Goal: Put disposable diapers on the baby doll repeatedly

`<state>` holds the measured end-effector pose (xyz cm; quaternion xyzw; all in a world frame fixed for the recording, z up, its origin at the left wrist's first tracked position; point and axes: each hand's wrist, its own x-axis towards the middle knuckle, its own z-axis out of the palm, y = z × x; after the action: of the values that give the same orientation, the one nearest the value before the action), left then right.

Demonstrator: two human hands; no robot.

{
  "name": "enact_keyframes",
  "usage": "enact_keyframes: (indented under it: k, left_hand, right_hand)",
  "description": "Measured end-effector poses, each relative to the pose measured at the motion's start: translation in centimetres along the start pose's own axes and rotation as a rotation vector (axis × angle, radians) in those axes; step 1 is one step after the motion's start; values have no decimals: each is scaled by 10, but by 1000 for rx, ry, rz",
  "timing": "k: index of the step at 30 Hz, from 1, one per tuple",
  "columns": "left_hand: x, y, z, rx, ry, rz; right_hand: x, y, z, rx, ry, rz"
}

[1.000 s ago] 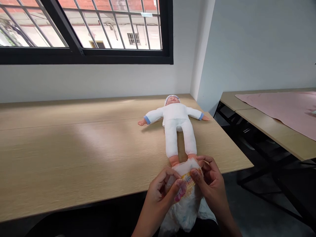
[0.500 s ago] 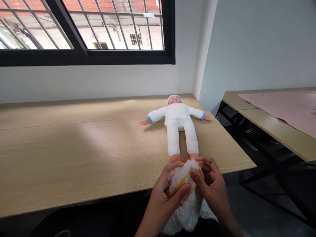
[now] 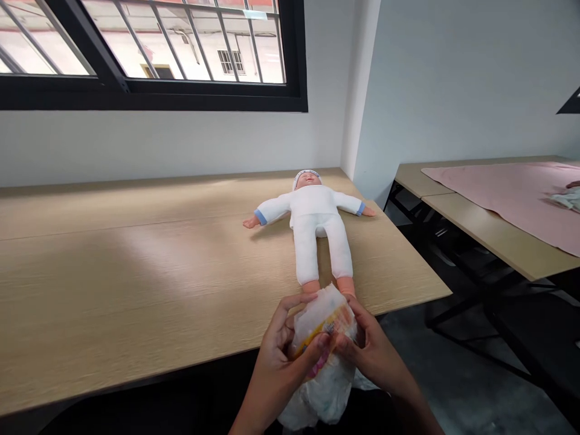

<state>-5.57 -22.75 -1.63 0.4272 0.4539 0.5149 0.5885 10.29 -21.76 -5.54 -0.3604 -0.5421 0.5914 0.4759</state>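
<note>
A white disposable diaper (image 3: 330,386) with a yellow and orange printed band is held up at the table's front edge, its lower part hanging below. My left hand (image 3: 283,356) grips it from the left side, thumb pressed on the printed band. On the other side my right hand (image 3: 374,350) is closed on it as well, its thumb close to the left one. Just beyond lies a baby doll (image 3: 316,202) on its back, arms spread, in a white suit with blue cuffs and a white cap. The diaper and my fingers hide its feet.
The doll rests near the right end of a wooden table (image 3: 136,290) set against the wall under a barred window (image 3: 190,42). Across a gap on the right stands another table (image 3: 489,226) with a pink cloth (image 3: 507,196). A dark chair (image 3: 539,326) is below it.
My view has turned a little to the right, so the doll and tables sit further left. My right thumb has moved in closer to my left thumb on the diaper.
</note>
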Motion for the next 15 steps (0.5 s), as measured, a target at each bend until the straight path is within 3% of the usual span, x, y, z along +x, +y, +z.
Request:
enact_keyframes:
  k: [10, 15]
  left_hand:
    - [5, -3, 3, -37, 29, 53]
    - [7, -3, 0, -51, 1, 41]
  right_hand:
    - [-4, -10, 5, 95, 57, 78]
    - [-5, -5, -1, 106, -34, 12]
